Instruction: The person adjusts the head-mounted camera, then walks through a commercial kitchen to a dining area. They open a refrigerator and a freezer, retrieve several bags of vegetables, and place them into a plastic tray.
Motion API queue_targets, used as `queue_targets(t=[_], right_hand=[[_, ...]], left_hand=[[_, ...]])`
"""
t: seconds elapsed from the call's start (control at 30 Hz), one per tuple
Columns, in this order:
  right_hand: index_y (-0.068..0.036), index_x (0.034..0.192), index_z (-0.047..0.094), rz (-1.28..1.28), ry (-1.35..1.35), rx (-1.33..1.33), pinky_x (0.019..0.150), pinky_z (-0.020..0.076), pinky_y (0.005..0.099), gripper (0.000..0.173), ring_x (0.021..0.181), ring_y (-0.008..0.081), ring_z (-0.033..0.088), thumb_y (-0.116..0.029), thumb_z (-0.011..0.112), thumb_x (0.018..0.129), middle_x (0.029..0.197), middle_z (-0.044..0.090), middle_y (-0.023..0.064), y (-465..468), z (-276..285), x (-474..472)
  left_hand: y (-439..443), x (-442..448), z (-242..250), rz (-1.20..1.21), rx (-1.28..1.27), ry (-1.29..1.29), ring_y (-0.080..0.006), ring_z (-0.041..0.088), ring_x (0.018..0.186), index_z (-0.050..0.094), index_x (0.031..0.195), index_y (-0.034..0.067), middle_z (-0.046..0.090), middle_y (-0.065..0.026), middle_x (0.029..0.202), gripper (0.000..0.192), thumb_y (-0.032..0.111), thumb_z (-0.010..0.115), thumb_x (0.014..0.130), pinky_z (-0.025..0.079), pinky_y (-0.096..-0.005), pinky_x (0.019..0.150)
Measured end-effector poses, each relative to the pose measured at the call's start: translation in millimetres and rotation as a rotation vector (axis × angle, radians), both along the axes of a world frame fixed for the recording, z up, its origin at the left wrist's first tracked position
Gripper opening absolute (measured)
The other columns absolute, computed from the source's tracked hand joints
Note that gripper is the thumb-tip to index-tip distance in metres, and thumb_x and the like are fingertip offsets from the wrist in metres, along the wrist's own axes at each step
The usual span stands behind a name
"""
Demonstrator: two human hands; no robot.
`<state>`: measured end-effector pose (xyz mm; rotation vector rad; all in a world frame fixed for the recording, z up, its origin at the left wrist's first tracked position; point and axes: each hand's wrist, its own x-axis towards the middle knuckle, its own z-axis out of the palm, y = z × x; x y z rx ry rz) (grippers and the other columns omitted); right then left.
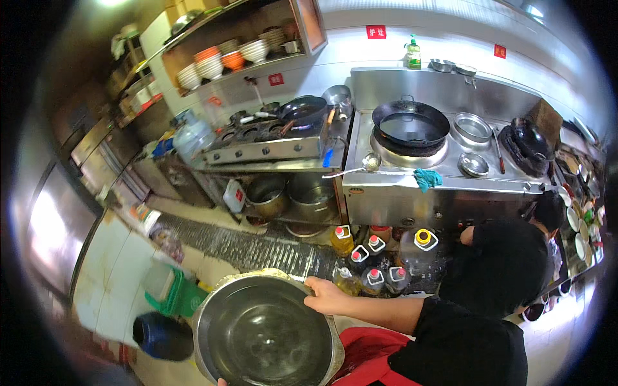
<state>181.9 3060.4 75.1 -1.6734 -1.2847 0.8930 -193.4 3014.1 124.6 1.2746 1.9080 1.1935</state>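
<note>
A large round metal basin [264, 333] with flared rim handles hangs in front of me at the bottom of the view. Its grey inside is shiny; whether it holds water is hard to tell. My right hand [324, 295] grips the rim at the upper right, with my bare forearm stretched across from a black sleeve. Only a fingertip of my left hand [221, 382] shows, on the near rim at the bottom edge; the rest is out of frame. Below my right arm is my red apron [372, 354].
A co-worker in black [497, 265] bends at the steel stove [386, 200], close on my right. Several oil and sauce bottles [374, 277] stand on the floor ahead. A green crate [186, 294] and a dark blue bucket [164, 335] are at left. A wok [410, 125] sits on a burner.
</note>
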Motion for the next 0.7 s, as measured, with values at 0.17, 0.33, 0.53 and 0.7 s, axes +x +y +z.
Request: queue_targets(t=[0.17,0.33,0.53,0.7], right_hand=[[-0.001,0.113,0.054,-0.031,-0.065,0.13,0.082,0.049,0.0461,0.04,0.095,0.0409,0.062,-0.022,0.06,0.079,0.099,0.063,0.0253,183.5,-6.8,26.2],[-0.003,0.109,0.06,-0.081,-0.088,0.051,0.078,0.0505,0.0464,0.038,0.088,0.0412,0.064,-0.024,0.062,0.078,0.093,0.065,0.0251,348.9,15.3,56.8],[0.0,0.104,0.063,-0.241,0.052,0.003,0.075,0.0519,0.04,0.033,0.082,0.0325,0.067,-0.017,0.064,0.077,0.091,0.067,0.0213,535.5,11.0,97.2],[0.005,0.102,0.061,-0.405,-0.005,0.153,0.07,0.0512,0.0345,0.028,0.075,0.0204,0.065,-0.007,0.06,0.077,0.085,0.068,0.017,659.9,-15.3,125.4]], left_hand=[[197.0,32.8,-11.6,-0.027,-0.102,-0.036,-0.025,0.056,0.082,0.061,0.1,-0.006,0.064,-0.0154,0.092,0.042,0.035,0.063,0.092,0.046,-0.0394,0.076],[375.2,49.2,-9.7,-0.06,-0.095,-0.089,-0.0215,0.056,0.075,0.062,0.098,-0.001,0.06,-0.0103,0.084,0.032,0.03,0.064,0.091,0.047,-0.0354,0.071],[604.6,82.6,-18.3,-0.214,0.179,-0.586,-0.008,0.047,0.07,0.048,0.08,0.008,0.051,0.0022,0.076,0.019,-0.003,0.064,0.08,0.039,-0.0248,0.067],[800.7,120.7,-20.9,-0.446,0.112,-0.657,-0.0079,0.051,0.071,0.053,0.088,0.005,0.058,0.0001,0.081,0.016,-0.002,0.064,0.08,0.044,-0.0241,0.07]])
